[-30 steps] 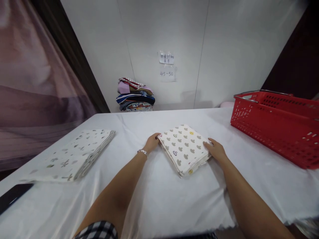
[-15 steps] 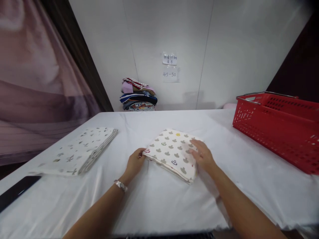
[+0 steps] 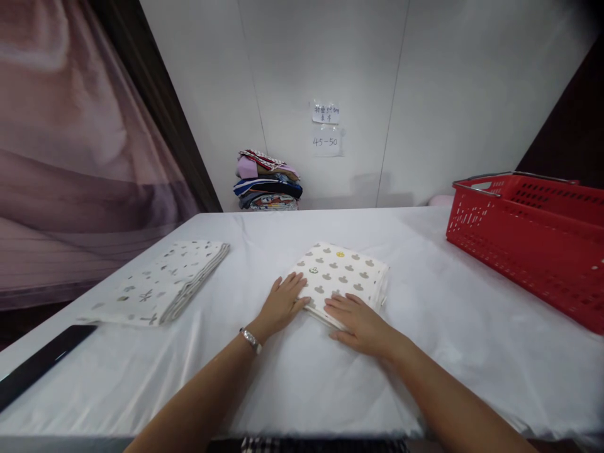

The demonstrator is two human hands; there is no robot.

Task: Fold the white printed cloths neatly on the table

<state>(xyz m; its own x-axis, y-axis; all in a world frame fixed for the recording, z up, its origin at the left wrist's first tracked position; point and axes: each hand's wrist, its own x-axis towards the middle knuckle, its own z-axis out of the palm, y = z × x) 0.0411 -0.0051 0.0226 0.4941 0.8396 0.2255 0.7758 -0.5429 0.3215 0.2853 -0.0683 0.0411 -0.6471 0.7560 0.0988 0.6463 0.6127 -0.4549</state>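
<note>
Pale panelled wall (image 3: 358,63), pink curtain (image 3: 70,151)

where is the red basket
In the head view, the basket stands on the table at far right, right of the cloth touched by the left hand and right hand.

Matt cloth (image 3: 346,272), satiny tablecloth (image 3: 453,314), smooth plastic basket (image 3: 533,236)

On a folded, printed cloth (image 3: 352,267) rested the left hand (image 3: 282,303) at eight o'clock and right hand (image 3: 362,324) at five; a red basket (image 3: 533,236) stood at three.
</note>
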